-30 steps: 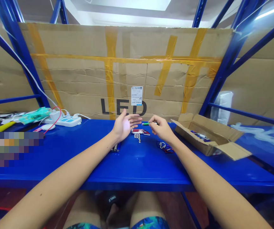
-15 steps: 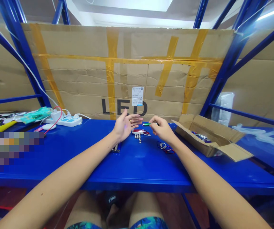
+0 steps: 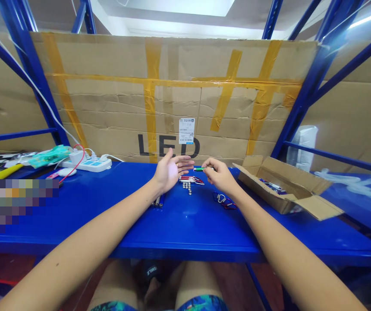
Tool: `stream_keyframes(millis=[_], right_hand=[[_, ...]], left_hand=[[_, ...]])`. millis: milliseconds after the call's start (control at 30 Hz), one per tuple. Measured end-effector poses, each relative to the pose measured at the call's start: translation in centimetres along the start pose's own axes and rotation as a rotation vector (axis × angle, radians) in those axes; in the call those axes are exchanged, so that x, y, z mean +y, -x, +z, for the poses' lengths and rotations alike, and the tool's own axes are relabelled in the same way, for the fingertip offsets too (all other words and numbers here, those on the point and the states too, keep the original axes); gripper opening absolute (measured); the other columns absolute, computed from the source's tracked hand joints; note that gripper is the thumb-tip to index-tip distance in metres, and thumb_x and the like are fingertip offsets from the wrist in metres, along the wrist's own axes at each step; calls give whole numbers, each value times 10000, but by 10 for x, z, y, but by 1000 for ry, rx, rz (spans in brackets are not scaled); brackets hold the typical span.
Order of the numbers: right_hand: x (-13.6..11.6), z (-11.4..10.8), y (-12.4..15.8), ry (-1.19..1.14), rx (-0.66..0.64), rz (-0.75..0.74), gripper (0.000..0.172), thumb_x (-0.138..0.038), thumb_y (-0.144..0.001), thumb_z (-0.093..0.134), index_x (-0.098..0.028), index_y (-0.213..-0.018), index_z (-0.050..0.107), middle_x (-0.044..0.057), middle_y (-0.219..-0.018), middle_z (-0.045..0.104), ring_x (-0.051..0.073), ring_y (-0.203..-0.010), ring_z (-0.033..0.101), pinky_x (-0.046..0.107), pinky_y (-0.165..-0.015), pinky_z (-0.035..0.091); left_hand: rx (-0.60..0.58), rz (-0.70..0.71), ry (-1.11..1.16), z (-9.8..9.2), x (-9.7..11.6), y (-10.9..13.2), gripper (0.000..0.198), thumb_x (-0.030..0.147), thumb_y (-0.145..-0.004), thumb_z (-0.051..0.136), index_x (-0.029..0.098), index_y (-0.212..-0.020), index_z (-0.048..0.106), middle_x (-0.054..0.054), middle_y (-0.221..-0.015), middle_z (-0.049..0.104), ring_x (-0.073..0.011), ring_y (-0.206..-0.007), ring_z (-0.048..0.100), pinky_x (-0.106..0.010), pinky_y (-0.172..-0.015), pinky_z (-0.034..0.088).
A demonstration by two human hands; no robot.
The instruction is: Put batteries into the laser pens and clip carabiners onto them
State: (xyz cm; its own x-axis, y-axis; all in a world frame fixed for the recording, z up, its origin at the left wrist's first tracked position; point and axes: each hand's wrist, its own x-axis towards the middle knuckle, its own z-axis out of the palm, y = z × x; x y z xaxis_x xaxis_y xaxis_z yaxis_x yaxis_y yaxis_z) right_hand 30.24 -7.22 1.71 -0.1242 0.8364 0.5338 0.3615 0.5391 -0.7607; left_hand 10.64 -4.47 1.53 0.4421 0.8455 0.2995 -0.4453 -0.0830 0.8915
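Reading from the left, with the gap between the hands as the clock's centre, a yellow-edged strip (image 3: pixel 1 171) and a teal plastic bag (image 3: pixel 48 157) lie at about nine o'clock, just beyond a white power strip (image 3: pixel 93 164) with plugs in it and a red cable (image 3: pixel 81 151) looping from it. The left hand (image 3: pixel 169 172) is wide open, palm up with the fingers spread, and has hold of nothing that shows. Near its wrist, at about seven o'clock, a few dark slim tubes (image 3: pixel 158 201) lie on the blue steel bench (image 3: pixel 185 229). At six o'clock, close to the gap, a small column of silver button cells (image 3: pixel 187 187) sits just below a red-and-silver keychain flashlight (image 3: pixel 188 179) with its clip attached, the one piece that looks put together. The right hand (image 3: pixel 220 175) is nearly closed, its thumb and forefinger pinching a slim green-and-silver cylinder (image 3: pixel 199 169) at twelve o'clock, just beside the left fingertips. Loose carabiner clips with red loops (image 3: pixel 223 201) lie at about five o'clock. At three o'clock stands an open cardboard box (image 3: pixel 289 190) with more metal pieces (image 3: pixel 271 185) inside, so much of the stock looks unassembled, as far as this view shows.
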Motion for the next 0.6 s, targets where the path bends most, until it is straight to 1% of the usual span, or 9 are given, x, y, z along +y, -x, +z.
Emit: stream_keyframes(millis=[233, 600], right_hand=[[2, 1, 0, -9, -7, -5, 38, -246, -734, 524, -211, -739, 538, -37, -550, 475, 138, -538, 440, 272, -523, 352], [0, 0, 2, 40, 1, -24, 29, -230, -741, 522, -205, -744, 536, -32, -559, 494, 137, -540, 445, 274, -533, 352]], left_hand=[[-4, -12, 35, 0, 0, 0, 662, 712, -854, 354, 159, -974, 698, -146, -1065, 719, -313, -1102, 620, -448, -961, 439], [-10, -2, 25, 1, 0, 0, 675, 726, -849, 349, 158, -981, 690, -150, -1063, 717, -322, -1096, 621, -454, -939, 446]])
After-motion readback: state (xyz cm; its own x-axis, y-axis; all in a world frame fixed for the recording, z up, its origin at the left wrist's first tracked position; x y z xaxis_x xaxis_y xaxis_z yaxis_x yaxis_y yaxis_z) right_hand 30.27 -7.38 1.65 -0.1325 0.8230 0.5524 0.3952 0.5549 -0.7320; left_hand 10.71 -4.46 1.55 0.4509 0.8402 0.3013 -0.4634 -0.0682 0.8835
